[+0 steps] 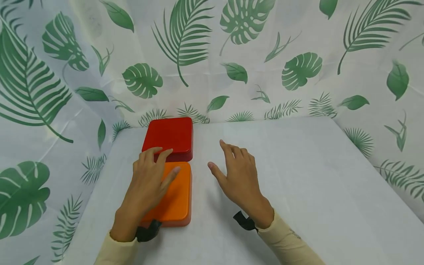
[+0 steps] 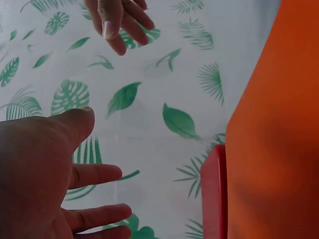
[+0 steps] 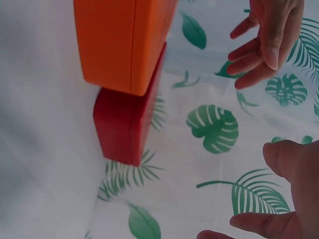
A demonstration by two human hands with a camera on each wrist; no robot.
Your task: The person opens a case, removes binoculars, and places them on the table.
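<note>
An orange square box [image 1: 177, 198] with rounded corners lies on the left part of the white table, and a red box [image 1: 169, 136] of similar shape lies just behind it. My left hand [image 1: 145, 180] hovers over the orange box, fingers spread and holding nothing; it hides part of that box and the red box's near corner. To the right of both boxes, my right hand [image 1: 240, 178] is raised above the table with thumb and fingers apart, also holding nothing. In the right wrist view the orange box [image 3: 107, 45] and red box [image 3: 119, 129] show their sides.
The white-covered table [image 1: 298, 184] stretches to the right of the boxes. A white curtain with green leaf prints [image 1: 205, 73] rises behind the table and along both sides. Each wrist wears a black strap [image 1: 245, 221].
</note>
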